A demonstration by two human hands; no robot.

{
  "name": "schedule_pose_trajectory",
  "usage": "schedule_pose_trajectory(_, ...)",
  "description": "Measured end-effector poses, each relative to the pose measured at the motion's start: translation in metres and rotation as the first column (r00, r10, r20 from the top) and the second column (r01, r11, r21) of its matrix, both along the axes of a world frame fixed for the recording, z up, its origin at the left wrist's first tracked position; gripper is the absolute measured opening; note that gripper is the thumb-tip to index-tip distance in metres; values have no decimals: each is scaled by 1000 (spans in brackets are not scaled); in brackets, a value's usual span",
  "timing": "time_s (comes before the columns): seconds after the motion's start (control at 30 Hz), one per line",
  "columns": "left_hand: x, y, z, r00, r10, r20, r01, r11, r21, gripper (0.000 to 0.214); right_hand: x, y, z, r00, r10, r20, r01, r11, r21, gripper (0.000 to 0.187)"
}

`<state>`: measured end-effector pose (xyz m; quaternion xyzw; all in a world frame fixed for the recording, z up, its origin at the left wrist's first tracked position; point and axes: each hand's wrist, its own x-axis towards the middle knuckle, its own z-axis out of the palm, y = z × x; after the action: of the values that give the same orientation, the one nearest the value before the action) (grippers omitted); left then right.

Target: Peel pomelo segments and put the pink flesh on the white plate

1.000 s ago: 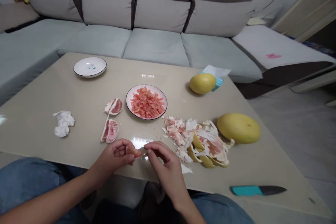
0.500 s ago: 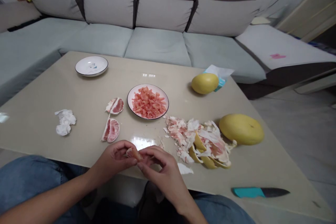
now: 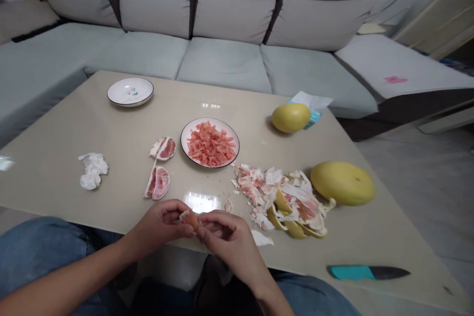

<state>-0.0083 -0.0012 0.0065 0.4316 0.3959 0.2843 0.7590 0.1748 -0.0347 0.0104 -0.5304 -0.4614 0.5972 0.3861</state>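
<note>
My left hand point(image 3: 157, 227) and my right hand point(image 3: 227, 239) meet above the table's near edge, both pinching a small pink pomelo segment point(image 3: 188, 219) with whitish membrane. Their fingers hide part of it. To the far left of them lie two peeled pomelo segments point(image 3: 158, 182). Pink pomelo pulp point(image 3: 211, 145) is heaped on a round plate point(image 3: 210, 120). To the right of my hands is a pile of torn pith and yellow peel point(image 3: 281, 202). Beyond it rest two whole yellow pomelos point(image 3: 342, 183) point(image 3: 291, 117).
A beige glass-topped table point(image 3: 74, 133) holds a small white plate point(image 3: 111, 96), crumpled tissue point(image 3: 92, 170), a tissue packet point(image 3: 313, 104) and a teal-handled knife point(image 3: 366, 272) near the right edge. A grey sofa point(image 3: 222, 59) stands behind it; my jeans are below.
My hands have drawn closer, and my right fingers now close on the segment with my left. The view has shifted slightly, so the table appears a little higher and farther right.
</note>
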Motion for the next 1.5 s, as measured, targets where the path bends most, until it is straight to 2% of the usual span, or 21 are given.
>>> schedule_pose_trajectory(0.13, -1, 0, -4, 1000, 6, 25, -6, 1000, -15, 15, -1, 1, -8, 992, -21, -124, 13, 998, -67, 20)
schedule_pose_trajectory(0.33, -3, 0, -10, 996, 40, 75, -37, 999, -34, 16, 2, 4, -16, 941, -34, -338, -28, 984, -176, 30)
schedule_pose_trajectory(0.43, -2, 1, -10, 996, 55, 64, -55, 998, -9, 16, 1, 4, -17, 948, -36, -316, -18, 986, -167, 32)
schedule_pose_trajectory(0.6, 0, 1, -7, 998, 64, 23, -67, 989, 134, 10, -2, 2, -19, 981, -36, -188, 14, 994, -113, 30)
schedule_pose_trajectory(0.8, -1, 3, -5, 996, 83, 42, -86, 994, 70, 12, 0, 4, -18, 944, -44, -326, -30, 975, -218, 33)
schedule_pose_trajectory(0.97, -2, 3, -9, 995, 85, 52, -88, 994, 58, 11, 4, 4, -17, 935, -61, -350, -22, 973, -229, 31)
schedule_pose_trajectory(1.23, -3, 2, -11, 996, 83, 27, -87, 967, 239, 9, 2, 6, -20, 941, -9, -338, -74, 969, -234, 34)
schedule_pose_trajectory(1.3, -3, 1, -12, 995, 91, 36, -97, 968, 232, 10, 2, 5, -20, 937, -5, -349, -83, 968, -237, 34)
schedule_pose_trajectory(1.5, -4, 0, -14, 990, 117, 77, -124, 987, 101, 12, 1, 3, -24, 903, -62, -426, -41, 973, -227, 30)
